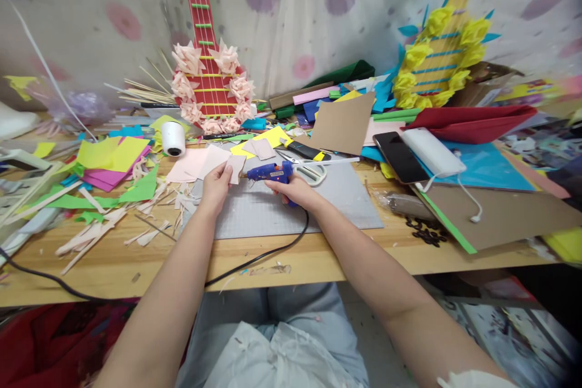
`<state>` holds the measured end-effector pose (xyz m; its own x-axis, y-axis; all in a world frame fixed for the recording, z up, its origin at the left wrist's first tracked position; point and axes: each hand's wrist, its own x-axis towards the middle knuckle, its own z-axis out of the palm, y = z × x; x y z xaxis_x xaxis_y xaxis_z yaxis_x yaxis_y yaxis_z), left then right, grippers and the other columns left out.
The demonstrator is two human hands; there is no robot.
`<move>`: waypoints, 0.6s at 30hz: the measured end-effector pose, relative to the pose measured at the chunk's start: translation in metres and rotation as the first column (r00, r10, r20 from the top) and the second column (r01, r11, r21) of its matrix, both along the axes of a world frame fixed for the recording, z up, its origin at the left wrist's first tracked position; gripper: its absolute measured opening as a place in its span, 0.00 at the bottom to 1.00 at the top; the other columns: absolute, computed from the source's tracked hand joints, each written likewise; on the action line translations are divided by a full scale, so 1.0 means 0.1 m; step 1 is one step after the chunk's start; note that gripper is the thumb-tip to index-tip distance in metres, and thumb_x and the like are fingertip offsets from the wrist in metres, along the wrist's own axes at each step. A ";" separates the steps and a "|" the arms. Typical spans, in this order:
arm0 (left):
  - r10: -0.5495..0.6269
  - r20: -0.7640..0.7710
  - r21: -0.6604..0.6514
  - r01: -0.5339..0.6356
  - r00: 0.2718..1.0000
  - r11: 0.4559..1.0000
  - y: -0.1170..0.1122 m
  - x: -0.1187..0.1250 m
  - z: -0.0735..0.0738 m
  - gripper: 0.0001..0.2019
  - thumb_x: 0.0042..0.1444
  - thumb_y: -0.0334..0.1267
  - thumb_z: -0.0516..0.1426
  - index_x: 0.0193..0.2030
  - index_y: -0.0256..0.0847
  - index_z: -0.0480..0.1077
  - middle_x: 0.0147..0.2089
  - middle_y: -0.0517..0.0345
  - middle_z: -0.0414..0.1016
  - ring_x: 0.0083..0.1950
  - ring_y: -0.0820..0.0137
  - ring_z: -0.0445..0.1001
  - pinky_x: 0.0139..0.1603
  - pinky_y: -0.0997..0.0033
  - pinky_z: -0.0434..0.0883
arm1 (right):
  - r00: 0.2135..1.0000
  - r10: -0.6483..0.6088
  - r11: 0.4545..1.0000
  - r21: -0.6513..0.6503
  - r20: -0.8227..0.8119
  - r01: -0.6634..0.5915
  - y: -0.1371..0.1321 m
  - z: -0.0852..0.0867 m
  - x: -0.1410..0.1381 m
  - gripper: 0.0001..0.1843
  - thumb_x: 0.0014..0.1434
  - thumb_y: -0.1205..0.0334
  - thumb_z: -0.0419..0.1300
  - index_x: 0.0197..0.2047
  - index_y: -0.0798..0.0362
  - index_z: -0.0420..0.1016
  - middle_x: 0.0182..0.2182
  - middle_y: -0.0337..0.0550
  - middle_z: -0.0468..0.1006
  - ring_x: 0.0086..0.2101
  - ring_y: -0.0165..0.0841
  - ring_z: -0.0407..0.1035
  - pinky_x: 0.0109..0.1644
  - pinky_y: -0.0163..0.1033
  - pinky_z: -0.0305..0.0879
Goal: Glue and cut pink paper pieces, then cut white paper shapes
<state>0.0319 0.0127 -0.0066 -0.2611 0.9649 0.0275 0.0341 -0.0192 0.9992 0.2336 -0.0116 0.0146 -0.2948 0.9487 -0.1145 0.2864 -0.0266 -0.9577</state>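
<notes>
Bright, soft, even light cast only faint shadows on the wooden table (136, 264), where the left hand (216, 187) with its pink card (236, 168) and the right hand (293, 191) with the blue glue gun (271, 172) showed sharp at centre, while the wide lens bowed and blurred the edges.

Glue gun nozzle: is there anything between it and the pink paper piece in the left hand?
Nothing visible. The right hand holds the glue gun with its nozzle pointing at the pink paper piece, held by the left hand over the grey cutting mat. The gap between them is bare.
</notes>
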 end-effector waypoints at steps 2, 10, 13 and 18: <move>0.001 -0.005 0.000 -0.001 1.000 1.000 0.00 0.00 0.00 0.28 0.44 0.47 0.58 0.50 0.30 0.71 0.34 0.53 0.75 0.25 0.76 0.62 0.22 0.79 0.57 | 1.000 0.007 1.000 -0.004 0.019 -0.006 0.00 0.00 0.00 0.18 0.49 0.46 0.60 0.29 0.54 0.68 0.22 0.36 0.71 0.15 0.21 0.60 0.17 0.29 0.59; 0.007 0.032 0.008 -0.007 0.999 1.000 0.00 0.01 0.01 0.25 0.42 0.46 0.60 0.47 0.33 0.73 0.32 0.56 0.74 0.25 0.77 0.61 0.22 0.79 0.55 | 0.998 0.023 1.000 0.001 0.063 -0.023 -0.02 0.02 0.00 0.20 0.48 0.45 0.60 0.25 0.55 0.67 0.20 0.36 0.70 0.15 0.21 0.60 0.18 0.29 0.59; 0.009 0.043 0.009 -0.009 0.999 1.000 -0.01 0.01 0.01 0.25 0.42 0.45 0.60 0.46 0.33 0.73 0.32 0.56 0.74 0.25 0.76 0.62 0.22 0.78 0.56 | 0.998 0.025 1.000 0.007 0.051 -0.025 -0.02 0.01 0.00 0.20 0.48 0.45 0.61 0.24 0.55 0.67 0.18 0.36 0.69 0.15 0.22 0.60 0.17 0.29 0.58; -0.003 0.033 0.005 0.003 0.999 1.000 -0.01 0.01 0.01 0.25 0.43 0.44 0.59 0.48 0.32 0.72 0.33 0.55 0.75 0.25 0.76 0.62 0.22 0.79 0.57 | 0.999 -0.047 0.999 0.018 0.008 0.047 0.01 -0.02 0.00 0.19 0.48 0.45 0.61 0.28 0.54 0.68 0.20 0.36 0.70 0.15 0.22 0.60 0.17 0.30 0.58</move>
